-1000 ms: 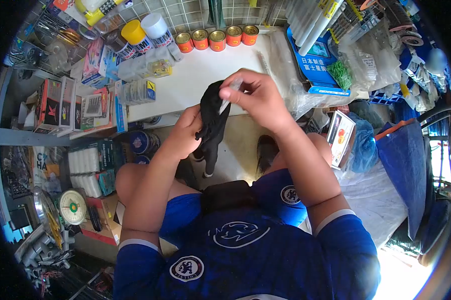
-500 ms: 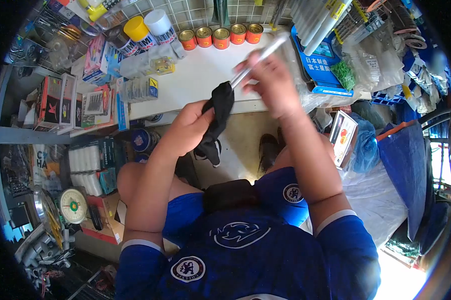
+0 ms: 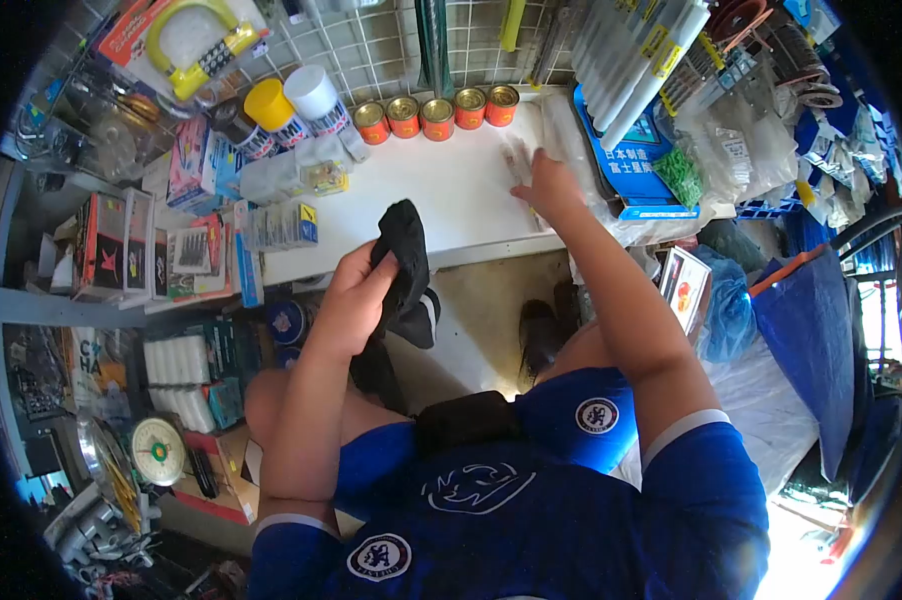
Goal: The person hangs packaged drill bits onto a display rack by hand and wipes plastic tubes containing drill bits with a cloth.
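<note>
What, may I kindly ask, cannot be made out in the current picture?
- Head view: part of the soft black cloth, hidden by the left grip.
- Head view: the palm of the right grip, hidden by its own back.
- Head view: numerals on the round white-faced dial scale, too small.

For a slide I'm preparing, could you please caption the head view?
Left hand gripping black fabric, right hand at a white counter lined with five small red tins.
</note>
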A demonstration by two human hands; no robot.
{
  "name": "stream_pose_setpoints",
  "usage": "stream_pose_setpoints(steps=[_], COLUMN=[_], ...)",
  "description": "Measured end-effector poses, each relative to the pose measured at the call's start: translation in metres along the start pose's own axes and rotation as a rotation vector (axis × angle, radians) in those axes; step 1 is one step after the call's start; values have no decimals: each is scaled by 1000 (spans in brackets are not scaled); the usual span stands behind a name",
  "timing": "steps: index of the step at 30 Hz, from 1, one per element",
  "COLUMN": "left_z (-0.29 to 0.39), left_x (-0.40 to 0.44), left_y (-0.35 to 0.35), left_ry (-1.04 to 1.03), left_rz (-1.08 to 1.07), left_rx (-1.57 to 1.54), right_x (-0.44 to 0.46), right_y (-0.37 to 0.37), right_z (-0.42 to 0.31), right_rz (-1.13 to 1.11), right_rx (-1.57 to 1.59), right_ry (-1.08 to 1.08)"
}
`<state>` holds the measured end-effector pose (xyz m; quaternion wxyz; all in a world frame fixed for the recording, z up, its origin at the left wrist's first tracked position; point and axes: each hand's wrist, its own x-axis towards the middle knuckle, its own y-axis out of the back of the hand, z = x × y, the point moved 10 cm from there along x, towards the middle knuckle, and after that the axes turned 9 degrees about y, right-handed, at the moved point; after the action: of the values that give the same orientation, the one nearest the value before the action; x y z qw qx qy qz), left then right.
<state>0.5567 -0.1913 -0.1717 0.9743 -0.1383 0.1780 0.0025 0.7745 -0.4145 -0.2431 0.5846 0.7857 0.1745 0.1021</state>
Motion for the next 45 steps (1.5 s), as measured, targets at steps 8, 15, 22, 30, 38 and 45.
stream_pose_setpoints(steps=[8,15,22,30,38,45], left_z=[15,17,8,-10,-5,4], left_x=[-5,3,10,6,-10,-18], left_y=[-3,-15,-25,-16,-18,-20], left_ry=[-38,-81,-59,2,-25,-97], left_rz=[48,-38,-81,-69,-62,-60], left_rx=[-59,-195,-199,-203,-164,-304], right_x=[-33,-16,-9,-14,-40,-19], right_y=[43,137,210,203,213,195], right_z=[109,187,144,152,139,161], right_rz=[-395,741,1171,1039,639,799], right_rx=[388,1100,343,616,909,889], right_ry=[-225,-371,-39,-76,38,95])
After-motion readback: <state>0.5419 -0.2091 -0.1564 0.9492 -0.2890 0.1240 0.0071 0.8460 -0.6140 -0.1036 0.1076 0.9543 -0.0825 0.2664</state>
